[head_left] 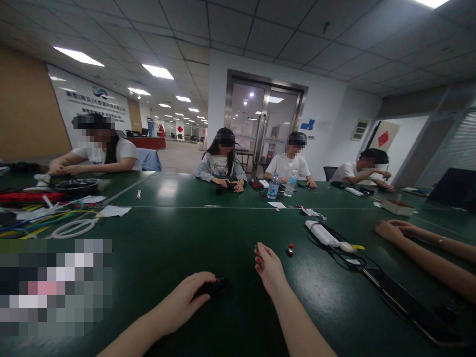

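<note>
Sm. oblong black obj. w/ pale specks [220,284] is sitting in the L hand [191,293], thumb & fingers clamping its near end; can't tell if it's touching the dark green tabletop [156,253]. At its 2 o'clock, the R hand [270,267] is pinching a tiny brownish piece [256,247], fingertips together on it. A sm. red-and-silver piece [289,250] is lying at 3 o'clock from that pinch; a white oblong plastic device w/ black cord [323,233] is lying farther on, approx. 2 o'clock, w/ a co-worker's bare forearms [416,250] resting at its 3. Two clear plastic bottles [273,188] are standing at the R hand's 1 o'clock.
</note>
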A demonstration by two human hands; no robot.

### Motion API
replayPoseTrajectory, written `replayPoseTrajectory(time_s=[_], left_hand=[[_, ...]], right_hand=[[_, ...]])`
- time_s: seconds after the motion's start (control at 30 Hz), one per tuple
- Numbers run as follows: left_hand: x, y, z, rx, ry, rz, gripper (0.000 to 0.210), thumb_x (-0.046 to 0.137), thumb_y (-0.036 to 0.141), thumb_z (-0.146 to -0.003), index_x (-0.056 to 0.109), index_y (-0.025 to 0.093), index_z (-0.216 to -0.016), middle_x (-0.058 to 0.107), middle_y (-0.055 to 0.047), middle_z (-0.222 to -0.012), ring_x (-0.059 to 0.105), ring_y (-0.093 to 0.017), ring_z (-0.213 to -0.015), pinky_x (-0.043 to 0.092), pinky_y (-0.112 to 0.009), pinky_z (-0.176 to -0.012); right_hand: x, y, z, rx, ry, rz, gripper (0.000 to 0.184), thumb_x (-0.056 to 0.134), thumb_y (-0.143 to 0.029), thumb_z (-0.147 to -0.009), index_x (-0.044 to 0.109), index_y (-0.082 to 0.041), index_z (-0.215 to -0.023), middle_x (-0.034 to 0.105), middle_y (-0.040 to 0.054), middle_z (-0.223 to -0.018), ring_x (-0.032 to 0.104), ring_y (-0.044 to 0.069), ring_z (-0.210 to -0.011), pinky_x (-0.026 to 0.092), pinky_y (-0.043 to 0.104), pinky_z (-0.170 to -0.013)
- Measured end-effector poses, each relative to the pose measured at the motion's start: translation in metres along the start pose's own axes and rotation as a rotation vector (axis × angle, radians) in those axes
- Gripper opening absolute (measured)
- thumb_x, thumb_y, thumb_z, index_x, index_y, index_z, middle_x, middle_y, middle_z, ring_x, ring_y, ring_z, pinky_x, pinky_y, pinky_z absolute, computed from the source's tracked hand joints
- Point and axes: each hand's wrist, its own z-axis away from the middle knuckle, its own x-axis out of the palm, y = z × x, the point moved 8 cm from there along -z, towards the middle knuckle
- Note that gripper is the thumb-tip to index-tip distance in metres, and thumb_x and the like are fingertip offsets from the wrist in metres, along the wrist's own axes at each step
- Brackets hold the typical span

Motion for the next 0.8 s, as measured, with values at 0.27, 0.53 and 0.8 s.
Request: replayPoseTrajectory(time_s=[0.27, 0.53, 0.8], left_hand=[[0.001, -0.002, 0.001, -0.006, -0.003, 0.003, 0.039, 0.048, 0.033, -0.08, 0.046, 0.03, -0.119, 0.046, 0.0, -0.127, 0.041, -0.019, -0.116, 0.03, -0.038, -0.101], [-0.003, 0.007, 0.003, -0.05, -0.037, 0.032, 0.039, 0.047, 0.034, -0.08, 0.046, 0.031, -0.118, 0.046, 0.002, -0.127, 0.04, -0.019, -0.117, 0.03, -0.038, -0.101], [-0.002, 0.008, 0.001, -0.002, -0.006, 0.009, 0.038, 0.047, 0.031, -0.079, 0.047, 0.029, -0.117, 0.047, 0.0, -0.125, 0.042, -0.019, -0.115, 0.028, -0.037, -0.102]], right_hand=[[0.0, 0.005, -0.002, 0.059, 0.002, -0.064, 0.032, 0.066, -0.045, -0.063, 0.058, -0.02, -0.081, 0.06, 0.0003, -0.078, 0.054, 0.008, -0.058, 0.041, 0.018, -0.046], [-0.002, 0.007, -0.006, 0.061, 0.0, -0.038, 0.031, 0.064, -0.045, -0.065, 0.059, -0.019, -0.081, 0.061, 0.0011, -0.079, 0.054, 0.009, -0.058, 0.043, 0.019, -0.048], [0.002, 0.002, 0.003, 0.073, 0.008, -0.042, 0.031, 0.066, -0.044, -0.063, 0.059, -0.019, -0.08, 0.06, -0.0003, -0.077, 0.052, 0.007, -0.056, 0.04, 0.018, -0.047]])
